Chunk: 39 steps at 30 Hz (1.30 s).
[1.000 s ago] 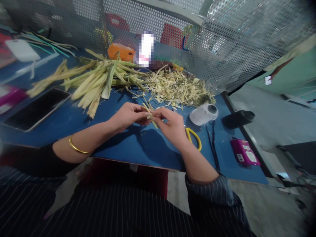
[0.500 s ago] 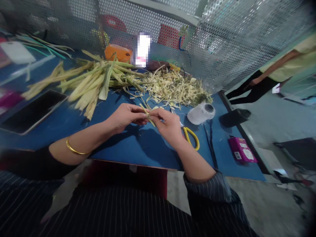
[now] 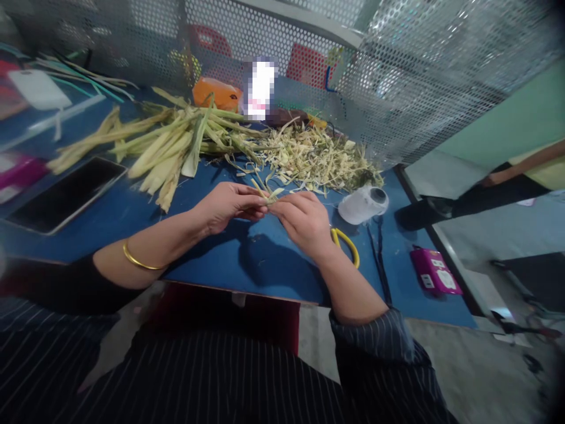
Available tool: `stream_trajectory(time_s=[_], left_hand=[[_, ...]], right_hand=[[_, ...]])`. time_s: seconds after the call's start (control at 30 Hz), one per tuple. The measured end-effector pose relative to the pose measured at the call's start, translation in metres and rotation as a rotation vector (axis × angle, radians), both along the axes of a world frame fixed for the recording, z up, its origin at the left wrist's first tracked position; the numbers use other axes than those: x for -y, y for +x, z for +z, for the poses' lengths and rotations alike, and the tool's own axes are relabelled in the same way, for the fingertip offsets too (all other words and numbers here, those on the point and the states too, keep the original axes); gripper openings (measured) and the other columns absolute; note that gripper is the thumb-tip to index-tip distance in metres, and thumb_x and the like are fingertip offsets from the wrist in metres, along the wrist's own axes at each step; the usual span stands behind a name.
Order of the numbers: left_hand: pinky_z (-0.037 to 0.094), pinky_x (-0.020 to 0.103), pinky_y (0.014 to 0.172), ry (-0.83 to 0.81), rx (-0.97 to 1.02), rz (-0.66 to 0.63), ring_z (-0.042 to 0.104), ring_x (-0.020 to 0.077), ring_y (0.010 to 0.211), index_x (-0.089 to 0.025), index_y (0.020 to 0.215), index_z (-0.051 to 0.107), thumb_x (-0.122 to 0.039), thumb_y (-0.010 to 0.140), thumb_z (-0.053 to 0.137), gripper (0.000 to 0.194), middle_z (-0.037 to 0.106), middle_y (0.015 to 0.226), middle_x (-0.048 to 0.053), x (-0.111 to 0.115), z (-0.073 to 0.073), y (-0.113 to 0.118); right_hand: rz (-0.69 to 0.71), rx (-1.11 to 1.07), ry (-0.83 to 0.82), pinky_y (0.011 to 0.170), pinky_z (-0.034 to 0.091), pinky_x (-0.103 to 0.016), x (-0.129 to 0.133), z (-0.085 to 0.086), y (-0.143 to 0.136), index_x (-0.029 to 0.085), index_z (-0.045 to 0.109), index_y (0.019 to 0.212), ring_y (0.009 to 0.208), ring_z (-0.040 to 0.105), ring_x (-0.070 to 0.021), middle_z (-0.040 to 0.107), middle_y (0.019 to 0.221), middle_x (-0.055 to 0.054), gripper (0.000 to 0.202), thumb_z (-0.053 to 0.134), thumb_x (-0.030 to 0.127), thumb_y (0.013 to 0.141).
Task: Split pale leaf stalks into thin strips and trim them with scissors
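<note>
Over the blue table (image 3: 212, 253), my left hand (image 3: 232, 207) pinches a small piece of pale green husk strips (image 3: 272, 196). My right hand (image 3: 302, 221) has its fingertips closed on the same piece, touching the left fingertips. Short strip ends poke up above the fingers. Behind the hands lie long dried husks (image 3: 165, 144) on the left and a heap of shredded strips (image 3: 318, 156) on the right. Yellow-handled scissors (image 3: 346, 246) lie beside my right wrist, partly hidden by it. A white spool (image 3: 364, 205) lies behind them.
A dark phone (image 3: 66, 194) lies at the left. An orange packet (image 3: 216, 94) is behind the husks. Black cords (image 3: 378, 259), a purple packet (image 3: 436, 271) and a black cylinder (image 3: 419, 213) are at the right. A perforated metal screen (image 3: 273, 35) borders the back. A person (image 3: 512, 176) stands beyond.
My right hand has turned, its fingers now lying more over the piece. The strip end that stuck out below the fingers is out of sight. The person at the right appears further right.
</note>
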<state>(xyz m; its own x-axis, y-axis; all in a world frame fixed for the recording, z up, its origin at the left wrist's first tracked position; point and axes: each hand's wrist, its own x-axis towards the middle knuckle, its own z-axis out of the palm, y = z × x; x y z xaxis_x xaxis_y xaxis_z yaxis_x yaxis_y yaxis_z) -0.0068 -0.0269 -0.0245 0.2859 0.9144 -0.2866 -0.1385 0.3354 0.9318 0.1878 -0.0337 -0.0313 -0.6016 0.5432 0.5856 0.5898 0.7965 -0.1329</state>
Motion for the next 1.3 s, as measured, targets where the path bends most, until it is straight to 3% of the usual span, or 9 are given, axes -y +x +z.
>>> stream_trajectory(time_s=[0.2, 0.23, 0.33, 0.4, 0.6, 0.83, 1.0, 1.13, 1.3], left_hand=[[0.055, 0.029, 0.064, 0.150, -0.147, -0.063, 0.065, 0.0152, 0.058, -0.012, 0.080, 0.076, -0.028, 0.065, 0.079, 0.022, 0.071, 0.064, 0.006, 0.002, 0.003, 0.002], [0.055, 0.029, 0.064, 0.167, -0.170, -0.095, 0.065, 0.0154, 0.058, -0.012, 0.079, 0.076, -0.028, 0.066, 0.077, 0.020, 0.071, 0.064, 0.007, 0.002, 0.003, 0.002], [0.055, 0.028, 0.064, 0.181, -0.209, -0.186, 0.066, 0.0155, 0.059, -0.012, 0.076, 0.076, -0.025, 0.070, 0.073, 0.015, 0.072, 0.066, 0.008, 0.002, 0.001, 0.003], [0.055, 0.027, 0.063, 0.185, -0.224, -0.224, 0.066, 0.0149, 0.059, -0.013, 0.073, 0.076, -0.023, 0.070, 0.071, 0.012, 0.072, 0.067, 0.008, 0.003, 0.001, 0.003], [0.053, 0.024, 0.058, 0.163, -0.236, -0.292, 0.066, 0.0146, 0.057, -0.013, 0.069, 0.075, -0.021, 0.070, 0.069, 0.010, 0.072, 0.066, 0.008, 0.002, 0.002, 0.002], [0.052, 0.028, 0.060, 0.114, -0.193, -0.237, 0.062, 0.0140, 0.055, -0.013, 0.075, 0.076, -0.023, 0.067, 0.073, 0.013, 0.070, 0.065, 0.007, 0.002, 0.003, 0.003], [0.050, 0.028, 0.073, 0.352, -0.201, -0.128, 0.064, 0.0158, 0.076, -0.016, 0.091, 0.076, -0.030, 0.067, 0.077, 0.028, 0.073, 0.088, 0.007, 0.002, -0.001, 0.004], [0.045, 0.029, 0.090, 0.614, -0.321, -0.015, 0.063, 0.0192, 0.095, -0.017, 0.088, 0.075, -0.037, 0.069, 0.077, 0.028, 0.072, 0.097, 0.005, 0.004, -0.005, 0.006], [0.046, 0.030, 0.087, 0.570, -0.236, -0.014, 0.065, 0.0175, 0.086, -0.015, 0.084, 0.071, -0.039, 0.074, 0.073, 0.026, 0.073, 0.086, 0.005, 0.007, -0.007, 0.012]], right_hand=[[-0.086, -0.212, -0.180, 0.080, 0.045, -0.033, 0.006, 0.001, -0.007, 0.022, 0.065, 0.085, 0.082, 0.062, -0.0167, 0.070, 0.084, -0.003, 0.011, 0.055, 0.021, 0.089], [-0.108, -0.275, -0.249, 0.076, 0.046, -0.032, 0.006, 0.001, -0.007, 0.021, 0.064, 0.090, 0.079, 0.061, -0.0160, 0.068, 0.080, -0.002, 0.008, 0.057, 0.020, 0.087], [-0.096, -0.414, -0.497, 0.065, 0.045, -0.027, 0.004, 0.001, -0.006, 0.018, 0.061, 0.109, 0.065, 0.056, -0.0126, 0.060, 0.068, 0.003, 0.029, 0.063, 0.016, 0.080], [-0.053, -0.405, -0.597, 0.064, 0.044, -0.026, 0.002, 0.001, -0.004, 0.018, 0.062, 0.109, 0.062, 0.055, -0.0116, 0.059, 0.065, 0.004, 0.029, 0.063, 0.016, 0.080], [0.031, -0.357, -0.617, 0.068, 0.045, -0.026, 0.003, 0.007, -0.002, 0.020, 0.066, 0.093, 0.071, 0.059, -0.0126, 0.065, 0.076, 0.000, 0.013, 0.062, 0.019, 0.081], [0.026, -0.518, -0.833, 0.058, 0.042, -0.024, -0.001, 0.002, -0.006, 0.019, 0.058, 0.076, 0.059, 0.053, -0.0096, 0.057, 0.063, 0.004, 0.007, 0.064, 0.023, 0.079], [0.003, -0.813, -0.894, 0.057, 0.041, -0.025, -0.003, -0.002, -0.008, 0.019, 0.057, 0.076, 0.057, 0.051, -0.0093, 0.055, 0.061, 0.004, 0.010, 0.065, 0.026, 0.077], [-0.001, -0.906, -0.887, 0.059, 0.043, -0.025, 0.000, -0.002, -0.013, 0.020, 0.056, 0.075, 0.057, 0.051, -0.0090, 0.055, 0.064, 0.004, 0.010, 0.064, 0.026, 0.077], [-0.041, -0.922, -0.842, 0.061, 0.046, -0.026, 0.001, -0.005, -0.016, 0.020, 0.057, 0.076, 0.058, 0.054, -0.0096, 0.057, 0.065, 0.004, 0.008, 0.063, 0.024, 0.078]])
